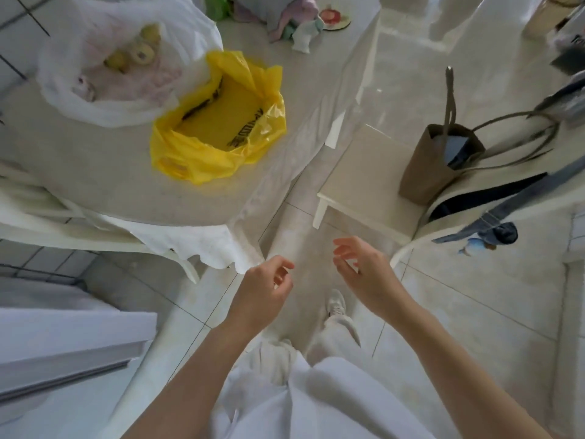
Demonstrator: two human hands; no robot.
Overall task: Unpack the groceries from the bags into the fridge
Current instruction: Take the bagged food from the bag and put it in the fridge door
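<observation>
A yellow plastic bag lies open on the table, its inside looking bare. Behind it, at the table's far left, a white plastic bag holds several yellow-green fruits. My left hand hangs in front of me below the table's corner, fingers loosely curled and holding nothing. My right hand is beside it with relaxed, spread fingers, also holding nothing. Both hands are over the floor, apart from the bags.
A white appliance edge stands at the lower left. A white chair carries a brown tote bag at right. Clothes hang at far right. Soft toys sit at the table's back. Tiled floor runs between table and chair.
</observation>
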